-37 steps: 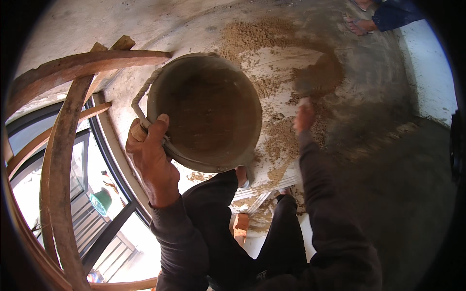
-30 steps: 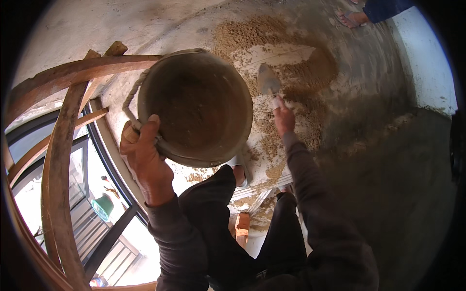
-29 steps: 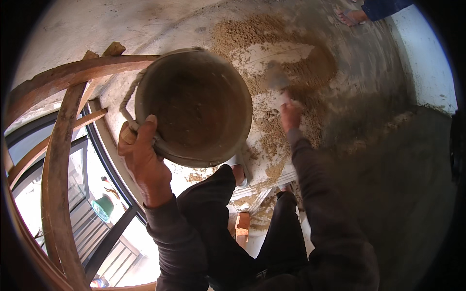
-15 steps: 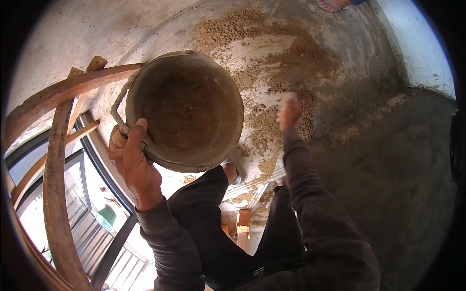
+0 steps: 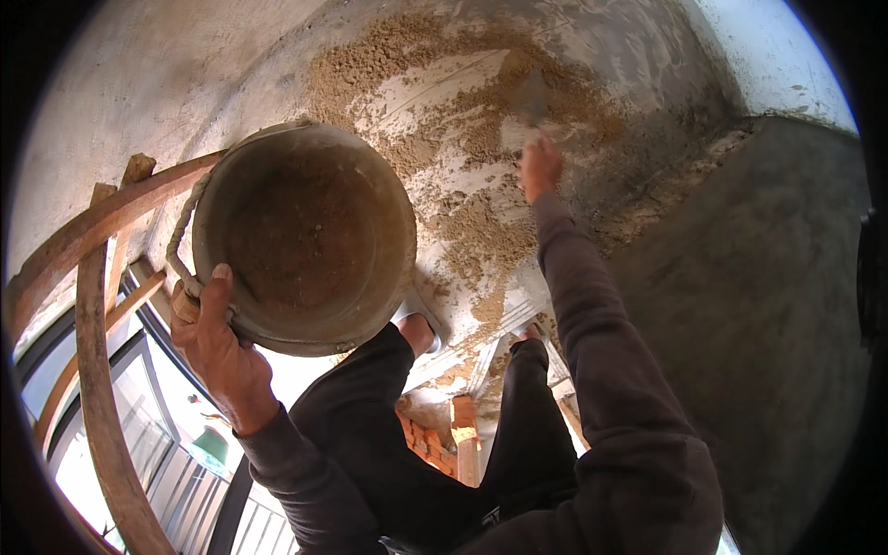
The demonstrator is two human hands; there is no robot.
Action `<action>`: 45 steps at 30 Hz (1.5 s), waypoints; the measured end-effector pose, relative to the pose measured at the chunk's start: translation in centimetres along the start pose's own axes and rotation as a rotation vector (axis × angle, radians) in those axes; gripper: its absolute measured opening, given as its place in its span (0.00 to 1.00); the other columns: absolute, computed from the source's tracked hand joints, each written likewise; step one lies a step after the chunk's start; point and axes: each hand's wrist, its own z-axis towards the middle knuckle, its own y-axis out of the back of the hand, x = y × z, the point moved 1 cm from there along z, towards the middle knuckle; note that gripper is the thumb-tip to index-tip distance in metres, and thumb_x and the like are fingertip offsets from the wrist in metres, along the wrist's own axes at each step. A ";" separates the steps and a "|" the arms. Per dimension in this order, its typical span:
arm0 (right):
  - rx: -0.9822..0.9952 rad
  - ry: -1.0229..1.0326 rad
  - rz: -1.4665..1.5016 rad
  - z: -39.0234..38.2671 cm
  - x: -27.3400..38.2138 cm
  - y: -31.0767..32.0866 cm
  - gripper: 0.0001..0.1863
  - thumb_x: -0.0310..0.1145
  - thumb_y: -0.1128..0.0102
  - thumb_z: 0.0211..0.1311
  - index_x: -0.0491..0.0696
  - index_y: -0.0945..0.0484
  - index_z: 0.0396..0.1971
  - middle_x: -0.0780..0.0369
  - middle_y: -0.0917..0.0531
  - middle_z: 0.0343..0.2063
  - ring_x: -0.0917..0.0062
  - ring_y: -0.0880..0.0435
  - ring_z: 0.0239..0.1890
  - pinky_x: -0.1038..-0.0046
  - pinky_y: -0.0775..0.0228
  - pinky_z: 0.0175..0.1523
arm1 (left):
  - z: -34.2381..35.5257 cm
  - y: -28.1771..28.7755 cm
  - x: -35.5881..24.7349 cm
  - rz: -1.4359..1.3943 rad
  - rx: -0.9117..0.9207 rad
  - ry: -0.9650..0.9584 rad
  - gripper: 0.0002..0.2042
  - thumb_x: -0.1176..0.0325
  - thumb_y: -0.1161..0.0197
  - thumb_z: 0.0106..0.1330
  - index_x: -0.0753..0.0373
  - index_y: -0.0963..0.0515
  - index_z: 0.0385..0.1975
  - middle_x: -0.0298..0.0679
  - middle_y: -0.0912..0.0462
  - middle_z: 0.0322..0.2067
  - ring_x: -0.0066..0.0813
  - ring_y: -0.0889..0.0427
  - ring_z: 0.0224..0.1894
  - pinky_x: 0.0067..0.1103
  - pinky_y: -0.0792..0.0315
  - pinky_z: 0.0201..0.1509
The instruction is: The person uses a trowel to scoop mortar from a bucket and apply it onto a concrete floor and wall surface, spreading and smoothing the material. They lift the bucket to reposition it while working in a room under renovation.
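Note:
My left hand is closed on the rim of a round grey bucket, thumb over the edge, beside its rope handle. The bucket is tipped so that its mouth faces me; only brownish residue shows inside. Further right, my right hand is closed round a trowel, whose grey blade is smeared by motion. The blade is over crumbly brown mortar spread in patches on a pale surface. Whether the blade touches the mortar I cannot tell.
Wooden beams stand at the left, in front of a dark-framed window. A dark grey surface fills the right side, with a white wall above. My feet are below the bucket, near orange bricks.
The bucket and my left hand have shifted left and slightly down in view. My right hand has moved up and slightly left with the trowel, whose blade now shows better.

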 end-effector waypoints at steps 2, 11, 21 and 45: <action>0.056 0.111 -0.007 1.3 0.2 -2.7 0.28 0.43 0.48 0.73 0.54 0.36 0.71 0.56 0.19 0.35 0.71 0.22 0.23 0.63 0.24 0.27 | 0.4 -0.4 -0.2 -0.356 -0.051 0.319 0.12 0.78 0.44 0.69 0.67 0.19 0.49 0.48 0.20 0.45 0.39 0.20 0.46 0.28 0.27 0.53; -0.106 -0.249 0.523 6.0 -0.6 -0.6 0.26 0.50 0.53 0.75 0.44 0.29 0.58 0.54 0.21 0.27 0.67 0.25 0.23 0.64 0.30 0.24 | -0.3 0.1 0.7 -0.247 -0.068 0.125 0.09 0.74 0.38 0.68 0.69 0.19 0.44 0.42 0.19 0.41 0.28 0.20 0.42 0.23 0.26 0.49; -0.076 0.053 0.138 -9.2 -8.0 -5.0 0.31 0.50 0.57 0.75 0.50 0.37 0.71 0.54 0.17 0.42 0.75 0.21 0.19 0.72 0.25 0.19 | 0.0 0.0 0.8 -0.345 -0.016 0.278 0.13 0.77 0.39 0.68 0.64 0.19 0.51 0.44 0.20 0.40 0.29 0.19 0.40 0.24 0.24 0.45; -0.450 -0.228 0.376 -13.8 -14.4 -0.9 0.35 0.52 0.53 0.73 0.46 0.40 0.72 0.55 0.20 0.47 0.78 0.26 0.20 0.74 0.32 0.20 | 0.0 -0.2 -0.1 -0.033 0.011 -0.001 0.10 0.76 0.40 0.70 0.64 0.16 0.47 0.45 0.23 0.43 0.34 0.19 0.46 0.27 0.25 0.50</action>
